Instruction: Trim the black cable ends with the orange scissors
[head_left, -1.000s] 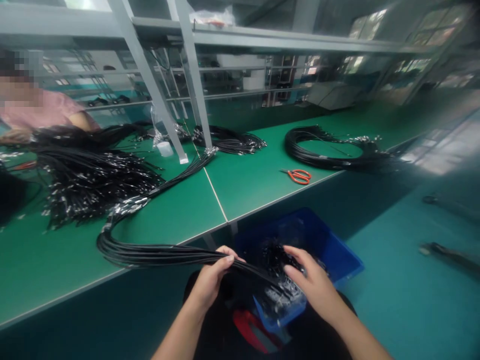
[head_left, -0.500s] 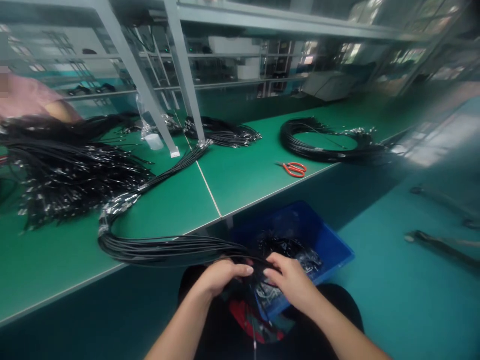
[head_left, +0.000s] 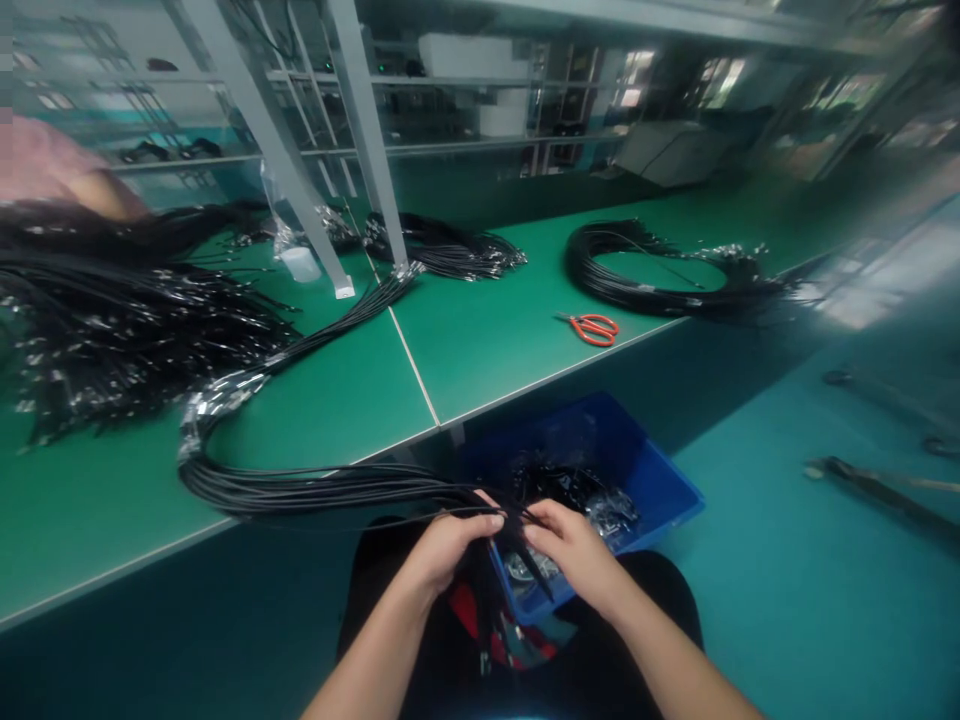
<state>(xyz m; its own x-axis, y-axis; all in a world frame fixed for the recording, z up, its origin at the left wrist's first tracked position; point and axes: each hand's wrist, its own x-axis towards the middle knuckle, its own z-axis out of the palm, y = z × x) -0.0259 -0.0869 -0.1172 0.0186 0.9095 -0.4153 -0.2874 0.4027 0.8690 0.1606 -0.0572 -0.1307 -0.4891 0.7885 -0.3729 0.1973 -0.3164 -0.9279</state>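
Note:
A long bundle of black cables (head_left: 300,490) curves off the green table (head_left: 337,420) towards my lap. My left hand (head_left: 454,545) is closed on its near end, thumb lying across the cables. Close beside it, my right hand (head_left: 566,545) pinches some of the cable strands between thumb and fingers. Loose cable ends hang down below my hands over my lap. Just beyond my hands sits a blue bin (head_left: 667,490) with black cables and clear plastic in it, partly hidden by my right hand.
Orange-handled scissors (head_left: 595,328) lie near the table edge. A coiled cable bundle (head_left: 600,285) rests at the right, and a large cable pile (head_left: 150,330) at the left. Metal shelf posts (head_left: 367,140) rise from the table. A person in a pink top (head_left: 49,165) is at the far left.
The view has shifted slightly. My hands have moved a little among the cable ends; one strand now sits apart below the bundle, and more ends hang beneath my left hand.

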